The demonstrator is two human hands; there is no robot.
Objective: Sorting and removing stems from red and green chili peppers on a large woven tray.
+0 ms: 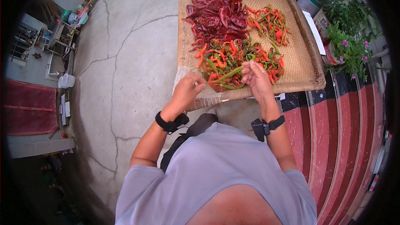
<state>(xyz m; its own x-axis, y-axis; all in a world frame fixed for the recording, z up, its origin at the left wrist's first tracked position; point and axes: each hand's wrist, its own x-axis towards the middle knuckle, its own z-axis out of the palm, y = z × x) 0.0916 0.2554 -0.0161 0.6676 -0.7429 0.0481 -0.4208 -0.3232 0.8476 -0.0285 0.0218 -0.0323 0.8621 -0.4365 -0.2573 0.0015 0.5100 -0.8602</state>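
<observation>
A woven bamboo tray (302, 64) holds a mixed heap of small red, orange and green chili peppers (225, 56) at its near side. Over this heap, my right hand (256, 77) is closed in a pinch on a long green chili pepper (230, 75) that slants down to the left. My left hand (188, 89) is at the tray's near left corner, left of the heap. Its fingers are curled together, and whatever they may hold is too small to make out. Black straps with small boxes circle both wrists.
Dark red dried peppers (218, 16) form a large pile at the tray's far left. A smaller group of red and green chilies (271, 23) lies to its right. Red-and-black steps (321, 141) are at the right, below potted flowers (348, 48). Cracked concrete (137, 54) spreads leftward.
</observation>
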